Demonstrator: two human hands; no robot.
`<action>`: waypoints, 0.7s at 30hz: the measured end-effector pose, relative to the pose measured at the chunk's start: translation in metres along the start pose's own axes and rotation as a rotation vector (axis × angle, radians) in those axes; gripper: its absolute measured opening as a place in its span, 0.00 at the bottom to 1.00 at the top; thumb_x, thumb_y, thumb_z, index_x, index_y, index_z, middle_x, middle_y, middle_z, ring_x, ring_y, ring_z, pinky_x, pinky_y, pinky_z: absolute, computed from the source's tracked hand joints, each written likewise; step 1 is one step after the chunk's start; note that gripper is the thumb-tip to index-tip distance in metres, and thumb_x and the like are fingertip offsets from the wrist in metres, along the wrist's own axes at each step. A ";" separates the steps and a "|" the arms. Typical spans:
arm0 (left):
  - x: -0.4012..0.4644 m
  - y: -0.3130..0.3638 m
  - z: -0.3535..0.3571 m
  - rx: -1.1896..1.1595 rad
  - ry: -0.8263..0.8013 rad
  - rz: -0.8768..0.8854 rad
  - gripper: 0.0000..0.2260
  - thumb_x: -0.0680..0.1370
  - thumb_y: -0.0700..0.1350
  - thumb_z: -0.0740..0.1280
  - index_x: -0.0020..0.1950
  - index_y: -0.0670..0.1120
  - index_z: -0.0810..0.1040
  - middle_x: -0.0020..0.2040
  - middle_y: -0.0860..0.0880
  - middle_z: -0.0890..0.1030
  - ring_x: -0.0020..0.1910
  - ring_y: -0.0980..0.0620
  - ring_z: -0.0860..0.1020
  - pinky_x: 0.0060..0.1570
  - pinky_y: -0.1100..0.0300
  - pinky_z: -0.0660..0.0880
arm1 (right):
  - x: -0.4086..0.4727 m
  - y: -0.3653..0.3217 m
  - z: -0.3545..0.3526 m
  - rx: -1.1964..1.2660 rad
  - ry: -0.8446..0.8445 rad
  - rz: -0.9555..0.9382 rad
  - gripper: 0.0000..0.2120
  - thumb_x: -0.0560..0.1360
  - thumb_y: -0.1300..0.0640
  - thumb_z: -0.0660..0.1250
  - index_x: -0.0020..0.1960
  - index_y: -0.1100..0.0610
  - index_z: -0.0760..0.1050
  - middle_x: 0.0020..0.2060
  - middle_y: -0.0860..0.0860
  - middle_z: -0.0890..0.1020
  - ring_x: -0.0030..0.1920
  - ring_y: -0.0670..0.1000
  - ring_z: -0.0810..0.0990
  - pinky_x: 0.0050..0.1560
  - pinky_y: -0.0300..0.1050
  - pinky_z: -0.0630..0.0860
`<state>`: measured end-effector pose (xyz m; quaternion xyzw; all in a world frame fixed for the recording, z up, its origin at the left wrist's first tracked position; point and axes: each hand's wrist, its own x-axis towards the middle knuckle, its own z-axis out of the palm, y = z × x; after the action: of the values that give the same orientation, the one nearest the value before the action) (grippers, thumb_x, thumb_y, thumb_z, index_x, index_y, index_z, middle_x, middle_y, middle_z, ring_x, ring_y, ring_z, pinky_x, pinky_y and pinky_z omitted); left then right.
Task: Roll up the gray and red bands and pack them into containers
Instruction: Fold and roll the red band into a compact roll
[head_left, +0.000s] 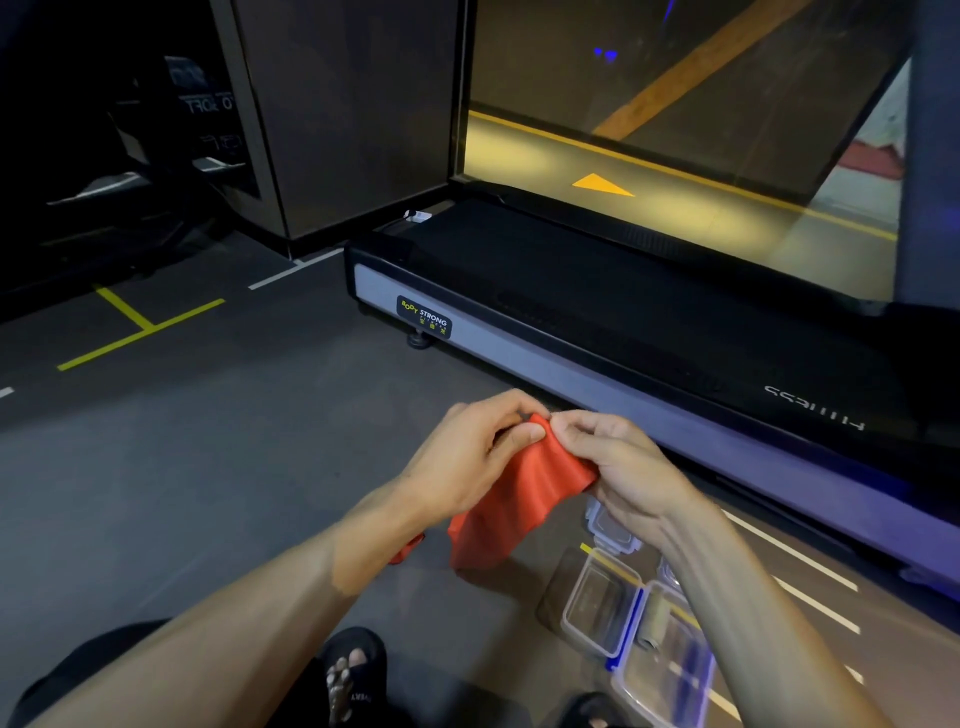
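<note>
While both hands, left hand (470, 457) and right hand (618, 462), pinch red band (524, 499) top edge, rolling barely begun; containers (605, 603) wait open, gray band unclear.

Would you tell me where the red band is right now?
Head view, centre: the red band is pinched between left hand and right hand, hanging above the floor.

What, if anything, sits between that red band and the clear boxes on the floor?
Nothing visible does. Both the left hand and right hand pinch the red band at its top edge, and the clear containers lie open on the floor just below to the right.
</note>
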<state>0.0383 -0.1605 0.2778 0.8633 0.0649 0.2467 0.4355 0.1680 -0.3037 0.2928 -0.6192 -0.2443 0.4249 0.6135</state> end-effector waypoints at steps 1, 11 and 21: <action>0.000 0.000 -0.001 0.018 0.008 -0.003 0.04 0.83 0.45 0.67 0.56 0.50 0.80 0.42 0.61 0.83 0.44 0.62 0.81 0.48 0.59 0.76 | 0.000 0.000 0.002 -0.028 0.021 -0.025 0.20 0.77 0.54 0.69 0.62 0.67 0.79 0.49 0.63 0.84 0.49 0.58 0.79 0.48 0.45 0.75; 0.003 -0.001 -0.006 0.118 0.027 -0.049 0.04 0.82 0.48 0.68 0.53 0.50 0.82 0.43 0.55 0.86 0.45 0.59 0.84 0.49 0.53 0.79 | -0.007 -0.006 0.002 -0.645 0.091 -0.318 0.04 0.78 0.57 0.73 0.52 0.49 0.83 0.42 0.44 0.87 0.45 0.43 0.85 0.49 0.37 0.78; -0.001 -0.001 0.001 -0.084 0.006 -0.129 0.10 0.82 0.49 0.69 0.63 0.51 0.79 0.40 0.57 0.83 0.42 0.63 0.81 0.49 0.60 0.75 | -0.007 -0.011 0.002 -0.463 0.159 -0.306 0.02 0.78 0.59 0.73 0.46 0.55 0.83 0.39 0.56 0.86 0.38 0.51 0.83 0.45 0.42 0.77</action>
<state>0.0383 -0.1615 0.2762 0.8376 0.1112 0.2233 0.4860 0.1646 -0.3072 0.3049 -0.7302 -0.3763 0.2104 0.5299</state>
